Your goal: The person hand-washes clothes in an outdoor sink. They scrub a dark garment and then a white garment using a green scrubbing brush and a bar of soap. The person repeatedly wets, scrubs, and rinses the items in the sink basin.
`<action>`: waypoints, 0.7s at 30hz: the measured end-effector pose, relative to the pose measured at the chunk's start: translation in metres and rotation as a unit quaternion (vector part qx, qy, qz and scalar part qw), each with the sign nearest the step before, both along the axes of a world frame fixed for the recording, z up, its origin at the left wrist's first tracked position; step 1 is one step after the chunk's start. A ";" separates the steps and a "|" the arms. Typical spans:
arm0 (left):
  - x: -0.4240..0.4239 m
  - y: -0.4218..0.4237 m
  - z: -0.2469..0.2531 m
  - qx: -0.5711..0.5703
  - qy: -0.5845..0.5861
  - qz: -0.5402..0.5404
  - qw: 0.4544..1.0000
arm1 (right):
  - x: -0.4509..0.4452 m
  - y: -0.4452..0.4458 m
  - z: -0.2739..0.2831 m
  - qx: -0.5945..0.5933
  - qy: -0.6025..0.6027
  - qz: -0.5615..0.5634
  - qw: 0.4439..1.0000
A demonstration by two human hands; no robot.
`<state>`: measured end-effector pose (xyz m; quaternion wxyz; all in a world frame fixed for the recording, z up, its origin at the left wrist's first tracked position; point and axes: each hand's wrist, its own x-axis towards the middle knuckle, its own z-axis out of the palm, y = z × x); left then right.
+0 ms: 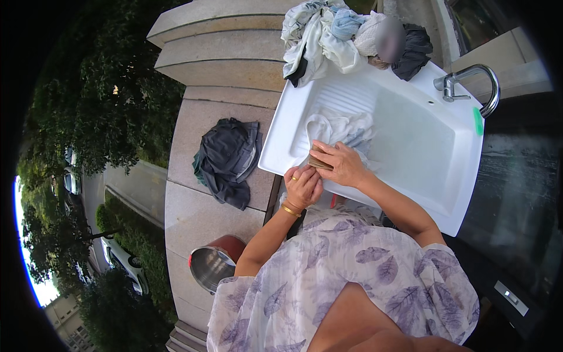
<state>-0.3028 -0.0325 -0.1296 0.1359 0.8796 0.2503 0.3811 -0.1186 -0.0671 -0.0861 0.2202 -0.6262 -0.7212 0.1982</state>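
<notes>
A white sink [444,185] with a ribbed washboard slope lies before me, cloudy water in its basin. Wet white cloth [343,125] is bunched on the ribs, partly in the water. My right hand [343,165] grips a brown block [319,158]; whether it is a bar of soap or a wooden brush I cannot tell. Just beneath it, some white cloth runs towards my left hand [303,185], which pinches its edge at the sink's near left rim. The fingers of both hands nearly touch. A gold ring and bracelet are on the left hand and wrist.
Several garments [325,35] are heaped on the sink's far rim. A chrome faucet [468,83] and a green object [478,121] sit at the right. On the stone ledge [189,220] are dark clothes [231,160] and a metal bucket [215,264].
</notes>
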 end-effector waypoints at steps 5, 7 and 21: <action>0.002 -0.002 -0.004 -0.006 -0.031 0.027 0.999 | 0.031 0.044 -0.034 0.100 -0.111 -0.078 0.986; 0.004 0.000 -0.002 0.006 -0.033 0.026 0.999 | 0.065 0.075 -0.048 0.072 -0.168 -0.171 0.968; 0.011 0.008 0.001 0.001 -0.077 0.028 0.997 | 0.046 0.078 -0.027 -0.007 -0.113 -0.134 0.984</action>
